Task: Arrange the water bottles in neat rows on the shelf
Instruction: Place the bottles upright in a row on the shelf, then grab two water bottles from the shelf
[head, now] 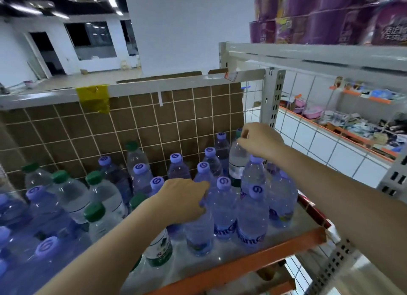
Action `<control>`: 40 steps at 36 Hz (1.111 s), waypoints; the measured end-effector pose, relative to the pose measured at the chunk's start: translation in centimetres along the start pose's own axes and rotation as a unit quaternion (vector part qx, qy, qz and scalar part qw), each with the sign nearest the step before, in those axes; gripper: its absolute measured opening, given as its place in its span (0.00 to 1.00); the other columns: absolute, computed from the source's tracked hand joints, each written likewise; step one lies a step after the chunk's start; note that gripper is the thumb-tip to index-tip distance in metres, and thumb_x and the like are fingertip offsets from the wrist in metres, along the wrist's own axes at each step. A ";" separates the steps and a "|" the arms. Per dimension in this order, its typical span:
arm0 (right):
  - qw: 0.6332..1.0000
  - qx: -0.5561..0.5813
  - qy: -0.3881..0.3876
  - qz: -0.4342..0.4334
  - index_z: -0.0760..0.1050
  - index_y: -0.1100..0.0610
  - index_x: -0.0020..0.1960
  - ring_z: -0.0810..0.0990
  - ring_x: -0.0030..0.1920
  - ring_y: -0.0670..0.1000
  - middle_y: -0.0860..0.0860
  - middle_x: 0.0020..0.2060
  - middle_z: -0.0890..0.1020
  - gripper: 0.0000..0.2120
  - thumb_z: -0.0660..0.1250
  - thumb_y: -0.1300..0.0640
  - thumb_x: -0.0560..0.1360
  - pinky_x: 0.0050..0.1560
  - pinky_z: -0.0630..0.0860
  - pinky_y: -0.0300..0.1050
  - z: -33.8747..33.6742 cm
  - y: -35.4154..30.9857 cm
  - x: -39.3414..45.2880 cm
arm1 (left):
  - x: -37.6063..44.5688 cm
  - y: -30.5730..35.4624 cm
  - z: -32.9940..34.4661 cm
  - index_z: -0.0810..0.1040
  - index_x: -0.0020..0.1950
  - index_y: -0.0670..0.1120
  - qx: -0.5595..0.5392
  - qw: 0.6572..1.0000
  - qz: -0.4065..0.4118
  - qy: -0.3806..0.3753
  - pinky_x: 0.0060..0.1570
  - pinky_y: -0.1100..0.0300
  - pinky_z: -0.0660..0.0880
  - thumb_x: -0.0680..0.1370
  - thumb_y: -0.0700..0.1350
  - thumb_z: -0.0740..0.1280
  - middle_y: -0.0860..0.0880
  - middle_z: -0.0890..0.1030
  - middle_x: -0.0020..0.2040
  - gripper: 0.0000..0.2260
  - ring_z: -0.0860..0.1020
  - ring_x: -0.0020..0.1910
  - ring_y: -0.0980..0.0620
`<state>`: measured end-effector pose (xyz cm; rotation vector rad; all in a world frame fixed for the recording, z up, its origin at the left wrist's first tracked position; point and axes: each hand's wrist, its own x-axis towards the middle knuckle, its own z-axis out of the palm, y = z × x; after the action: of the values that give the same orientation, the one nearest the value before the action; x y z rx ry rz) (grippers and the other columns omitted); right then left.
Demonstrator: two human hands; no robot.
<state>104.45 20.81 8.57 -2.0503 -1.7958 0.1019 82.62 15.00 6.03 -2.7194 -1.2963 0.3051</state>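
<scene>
Purple-capped and green-capped water bottles (222, 197) crowd the shelf (259, 257). The left hand (182, 199) has its grip curled round a purple-tinted bottle (199, 228) near the front; the right hand (258, 140) pinches the top of a clear bottle (236, 160) at the back.

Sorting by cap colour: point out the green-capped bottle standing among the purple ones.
The clear bottle at the back right, gripped at its neck by the right hand; its neighbours are purple-capped.

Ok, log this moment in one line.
left hand: grips purple-capped bottle | right hand: pinches green-capped bottle top | shelf: rows unfinished
</scene>
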 end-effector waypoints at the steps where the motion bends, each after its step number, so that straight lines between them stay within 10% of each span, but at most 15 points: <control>1: 1.000 -0.013 0.007 0.007 0.74 0.53 0.47 0.77 0.40 0.53 0.51 0.40 0.78 0.05 0.64 0.52 0.76 0.36 0.67 0.42 0.1 0.1 0.2 | 0.0 -0.1 0.1 0.67 0.60 0.47 -0.007 1.000 0.000 -0.002 0.42 0.55 0.67 0.79 0.50 0.58 0.45 0.79 0.53 0.12 0.77 0.53 0.42; 13: 0.995 -0.069 -0.048 0.046 0.67 0.58 0.63 0.77 0.54 0.59 0.57 0.54 0.77 0.20 0.64 0.48 0.77 0.43 0.71 0.47 3.4 1.0 3.5 | -1.4 -2.1 -0.1 0.65 0.67 0.52 -0.180 0.982 -0.036 -0.042 0.57 0.50 0.73 0.78 0.53 0.62 0.48 0.74 0.59 0.18 0.74 0.57 0.46; 24: 0.990 -0.013 -0.071 0.122 0.72 0.53 0.61 0.79 0.54 0.60 0.58 0.55 0.80 0.28 0.63 0.36 0.69 0.56 0.75 0.52 5.4 1.6 5.6 | -7.6 -8.2 -2.7 0.74 0.52 0.50 -0.192 0.955 -0.210 0.084 0.45 0.53 0.75 0.77 0.57 0.63 0.51 0.78 0.44 0.12 0.78 0.43 0.50; 40: 0.986 0.102 0.095 0.092 0.70 0.58 0.51 0.74 0.42 0.58 0.55 0.42 0.76 0.15 0.68 0.47 0.75 0.40 0.67 0.47 3.6 0.9 3.2 | -6.9 -6.6 1.3 0.64 0.39 0.54 -0.193 0.962 -0.192 0.013 0.35 0.57 0.67 0.77 0.56 0.63 0.51 0.73 0.38 0.12 0.71 0.35 0.52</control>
<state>104.68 24.72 5.63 -2.0010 -1.4193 0.1336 73.10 13.78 6.93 -2.6496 -2.0137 -0.0274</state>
